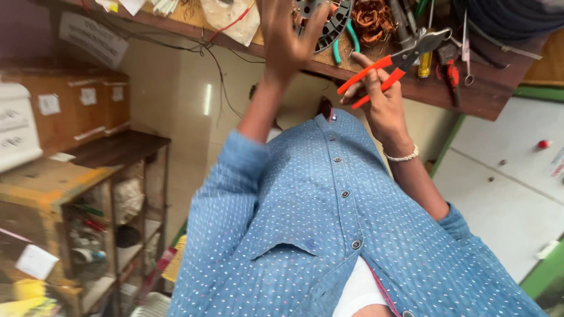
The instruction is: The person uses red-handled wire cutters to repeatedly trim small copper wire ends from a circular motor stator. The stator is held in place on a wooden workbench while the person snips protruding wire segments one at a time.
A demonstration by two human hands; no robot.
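right hand gripping orange-handled pliers, jaws aimed at workbench, left hand apparently spread on dark ring

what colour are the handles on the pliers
Bright orange-red handles, held in the right hand; seen in the head view.

Head camera looks steeply down, close over the workbench.

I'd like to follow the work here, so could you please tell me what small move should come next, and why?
Probably bring the orange-handled pliers across to the round black slotted part. The right hand already grips the handles with the tool's metal head toward the wooden bench, and the left hand steadies that part.
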